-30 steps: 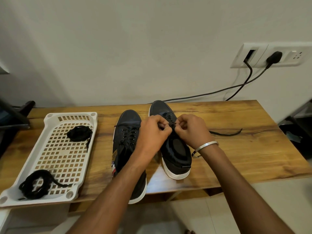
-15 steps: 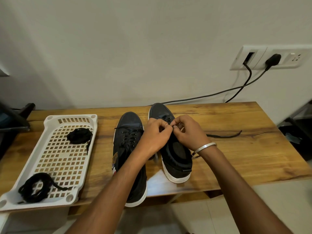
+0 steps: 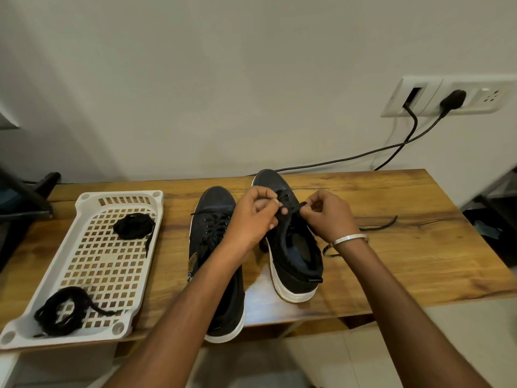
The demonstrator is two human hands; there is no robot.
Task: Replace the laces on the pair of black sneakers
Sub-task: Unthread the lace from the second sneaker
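Sneakers: the right sneaker (image 3: 293, 247) sits under both hands on the wooden table (image 3: 419, 247), with the left sneaker (image 3: 215, 233) just left of them. Left hand (image 3: 251, 219) and right hand (image 3: 327, 217) each have a pinching grip on the black lace (image 3: 291, 204). Far left of the hands, a white basket (image 3: 92, 261) holds two lace bundles (image 3: 134, 225). A wall socket (image 3: 447, 96) is up behind.

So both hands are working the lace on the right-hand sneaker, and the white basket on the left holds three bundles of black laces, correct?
Not quite: the head view shows two bundles in the white basket, one lace bundle farther back, another near the front. Both the left hand and right hand do work the lace on the right-hand sneaker.
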